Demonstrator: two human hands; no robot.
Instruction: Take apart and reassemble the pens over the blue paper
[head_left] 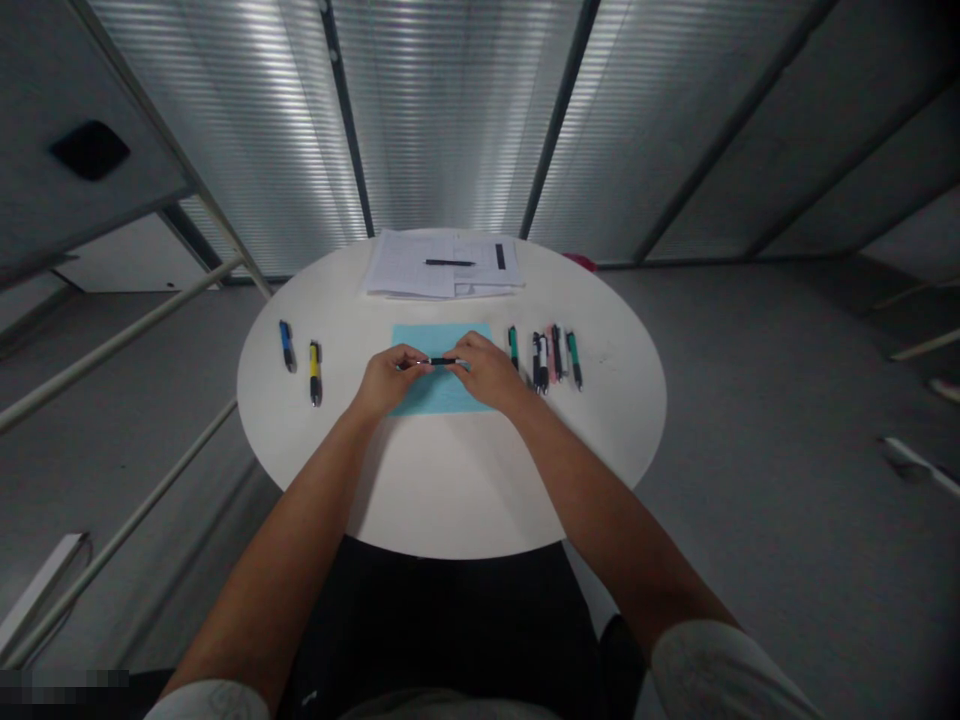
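Observation:
Over a light-blue sheet [439, 398] in the middle of the round white table, I hold a black-and-white pen [441, 361] level between both hands. My left hand [390, 378] pinches its left end. The right end is between the fingers of my right hand [486, 370]. Just right of my right hand lies a green-and-black pen [513, 345]. Beyond it is a group of several pens [556, 352], black, white, pink and green. On the left side a blue pen [286, 345] and a yellow-and-black pen [314, 372] lie apart from each other.
At the table's [465, 500] far side lies a stack of white papers [412, 262] with a black pen [450, 263] on top. A pale metal rail frame [150, 330] stands at the left. Behind the table is a ribbed translucent wall [450, 120].

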